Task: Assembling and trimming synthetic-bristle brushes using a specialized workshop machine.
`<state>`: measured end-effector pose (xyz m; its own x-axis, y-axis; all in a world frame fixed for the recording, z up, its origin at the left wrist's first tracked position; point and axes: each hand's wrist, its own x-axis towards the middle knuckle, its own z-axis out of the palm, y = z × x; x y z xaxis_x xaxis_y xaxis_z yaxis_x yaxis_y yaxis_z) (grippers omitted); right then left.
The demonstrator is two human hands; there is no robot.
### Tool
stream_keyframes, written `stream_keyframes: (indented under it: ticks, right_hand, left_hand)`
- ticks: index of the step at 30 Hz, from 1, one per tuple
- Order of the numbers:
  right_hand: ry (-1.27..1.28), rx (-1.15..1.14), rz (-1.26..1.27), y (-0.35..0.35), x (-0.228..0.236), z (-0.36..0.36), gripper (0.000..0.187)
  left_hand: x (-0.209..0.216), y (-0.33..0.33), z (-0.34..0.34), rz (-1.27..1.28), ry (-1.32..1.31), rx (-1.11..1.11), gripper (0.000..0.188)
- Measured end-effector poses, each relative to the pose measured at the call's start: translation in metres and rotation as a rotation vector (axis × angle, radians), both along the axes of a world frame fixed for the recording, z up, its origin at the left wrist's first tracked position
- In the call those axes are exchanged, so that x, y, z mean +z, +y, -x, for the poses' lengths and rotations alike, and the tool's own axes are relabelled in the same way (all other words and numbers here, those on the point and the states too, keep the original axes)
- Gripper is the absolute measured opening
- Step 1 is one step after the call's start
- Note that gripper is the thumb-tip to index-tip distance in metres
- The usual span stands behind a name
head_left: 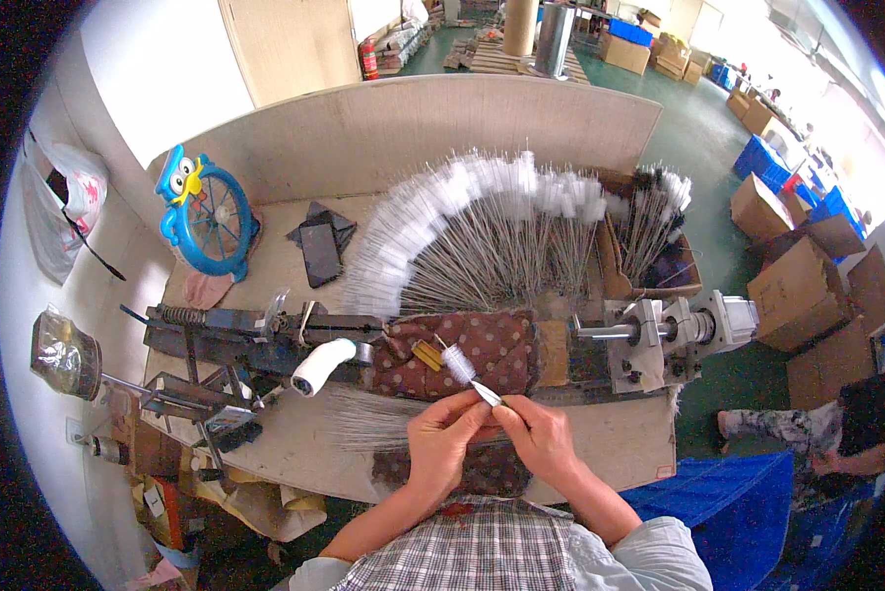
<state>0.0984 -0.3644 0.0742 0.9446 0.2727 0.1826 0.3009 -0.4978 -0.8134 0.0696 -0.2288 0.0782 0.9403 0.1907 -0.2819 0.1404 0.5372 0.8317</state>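
Note:
A small wire brush with white bristles (457,364) points up and away from my hands, over a brown dotted cloth pad (501,350). At its lower end is a pale, narrow piece (487,394) whose kind I cannot make out. My left hand (442,433) and my right hand (541,433) meet there, thumbs and fingers pinched together around that end. Just left of the bristles, a short yellow-brown piece (426,356) lies on the pad. Loose thin wires (363,419) are spread left of my left hand.
Behind the pad fans a large heap of white-tipped wire brushes (482,227); dark-tipped ones stand in a carton (649,281). A metal spindle unit (669,330) sits right, a clamp with a white handle (322,366) left. Farther left are a blue fan (211,222) and a phone (319,254). A person (836,433) is at right.

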Motion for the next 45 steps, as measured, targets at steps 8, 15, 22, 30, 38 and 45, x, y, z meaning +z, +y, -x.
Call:
stream_keyframes:
  ticks: [8, 15, 22, 30, 38, 45]
  right_hand:
    - [-0.080, -0.023, 0.032, 0.000, -0.002, 0.000, 0.026]
    - [-0.049, -0.010, 0.006, 0.000, -0.003, 0.001, 0.026]
    - [0.125, 0.031, -0.085, 0.002, 0.004, -0.001, 0.028]
    - [0.104, -0.030, -0.026, -0.003, -0.001, -0.012, 0.026]
    - [-0.358, -0.328, 0.749, -0.059, -0.058, -0.068, 0.024]
    - [-0.348, 0.050, 0.282, -0.058, -0.031, -0.021, 0.025]
  left_hand:
    - [0.000, -0.001, 0.001, -0.050, 0.003, 0.008, 0.023]
    - [0.001, -0.001, 0.002, -0.036, 0.020, 0.004, 0.023]
    - [0.000, 0.001, 0.000, -0.021, 0.021, 0.002, 0.023]
    - [-0.002, 0.000, -0.006, 0.002, 0.029, 0.020, 0.022]
    - [0.027, -0.002, -0.078, -0.123, -0.147, 0.117, 0.023]
    - [0.012, 0.013, -0.215, -0.477, -0.207, 0.122, 0.030]
